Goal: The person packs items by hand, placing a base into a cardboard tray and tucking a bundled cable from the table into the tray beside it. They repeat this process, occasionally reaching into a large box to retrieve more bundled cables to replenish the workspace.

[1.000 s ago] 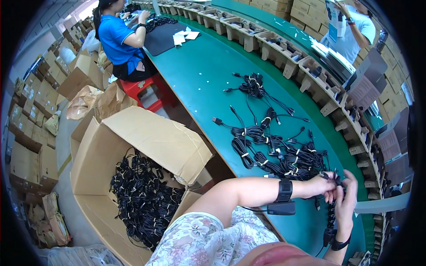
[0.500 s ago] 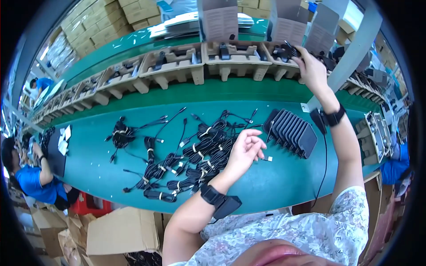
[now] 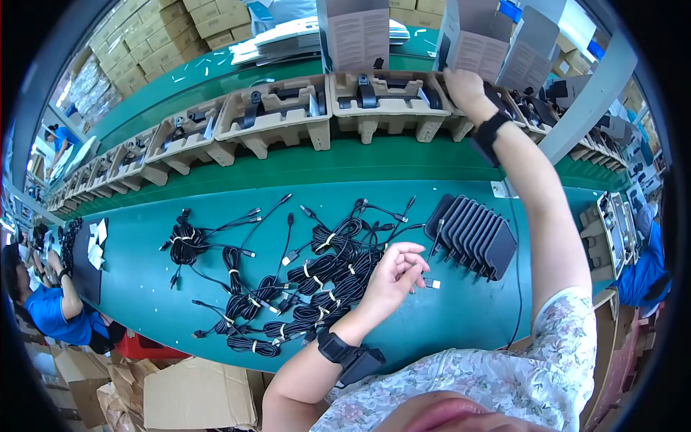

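The right hand has shifted leftward over a brown tray, apparently working there; its hidden grip cannot be told. The left hand, loosely half-curled, looks empty beside bundled black cables.

Some way back from the left fingers, a wide black wrist strap carries a black rectangular box; behind the right fingers, a black wristband wraps round. A thin dark cable hangs well below them. Farthest back from the fingers comes a pale, short-sleeved shirt patterned with pinkish and greyish flowers
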Demonstrator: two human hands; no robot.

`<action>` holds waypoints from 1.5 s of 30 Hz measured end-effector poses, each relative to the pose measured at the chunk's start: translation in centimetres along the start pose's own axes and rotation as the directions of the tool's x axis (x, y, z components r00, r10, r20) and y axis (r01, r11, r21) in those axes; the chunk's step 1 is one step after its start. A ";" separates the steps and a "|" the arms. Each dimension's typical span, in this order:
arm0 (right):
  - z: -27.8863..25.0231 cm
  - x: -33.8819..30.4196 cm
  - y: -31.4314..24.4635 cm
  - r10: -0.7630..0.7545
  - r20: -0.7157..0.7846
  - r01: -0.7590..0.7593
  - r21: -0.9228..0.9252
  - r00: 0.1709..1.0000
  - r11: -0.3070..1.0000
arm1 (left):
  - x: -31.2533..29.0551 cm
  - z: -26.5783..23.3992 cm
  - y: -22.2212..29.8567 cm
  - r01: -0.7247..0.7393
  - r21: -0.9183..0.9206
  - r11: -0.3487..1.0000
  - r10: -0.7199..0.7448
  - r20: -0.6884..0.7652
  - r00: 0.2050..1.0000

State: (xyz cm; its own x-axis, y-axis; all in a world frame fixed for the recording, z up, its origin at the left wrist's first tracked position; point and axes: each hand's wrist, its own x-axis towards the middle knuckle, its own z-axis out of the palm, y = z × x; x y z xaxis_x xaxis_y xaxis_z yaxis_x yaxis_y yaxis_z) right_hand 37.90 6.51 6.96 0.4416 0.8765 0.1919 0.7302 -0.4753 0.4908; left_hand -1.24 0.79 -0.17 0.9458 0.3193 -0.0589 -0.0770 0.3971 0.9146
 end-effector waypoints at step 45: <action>-4.7 -35.2 -1.4 0.171 0.043 -0.162 0.605 0.984 0.779 | 0.5 0.1 -0.2 -0.140 0.178 0.974 0.141 0.008 0.990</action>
State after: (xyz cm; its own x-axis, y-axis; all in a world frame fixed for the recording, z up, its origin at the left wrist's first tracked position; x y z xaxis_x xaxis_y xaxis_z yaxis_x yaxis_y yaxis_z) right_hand 18.90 -23.31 3.53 0.5822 0.7780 0.2361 0.8131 -0.5590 -0.1628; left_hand -0.66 0.76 -0.33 0.9281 0.3651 0.0736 -0.1512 0.1888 0.9703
